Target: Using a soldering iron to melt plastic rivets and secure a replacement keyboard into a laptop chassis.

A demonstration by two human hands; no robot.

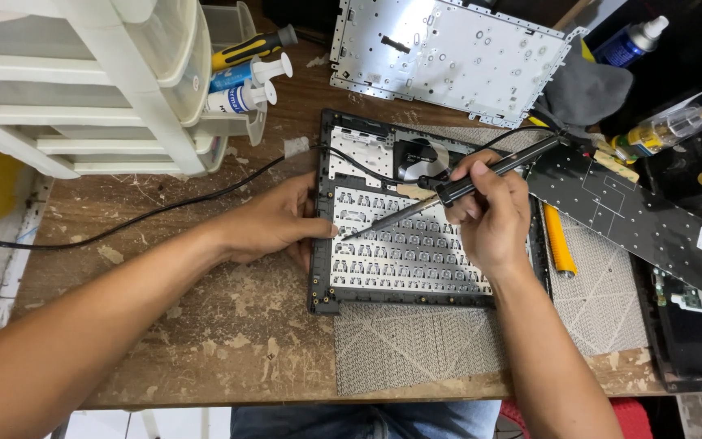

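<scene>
Right hand (493, 213) closed around black soldering iron (481, 175), tip lowered onto underside of laptop keyboard frame (404, 244). Left hand (274, 221) open, fingers pressed flat on frame's left edge. Frame lying partly on grey woven mat (416, 345), on scuffed wooden tabletop (205, 325). Metal backing plate (448, 53) further back

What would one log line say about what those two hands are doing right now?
left hand: steadies laptop keyboard frame | right hand: grips soldering iron, tip on frame's left part | frame on grey mat
</scene>
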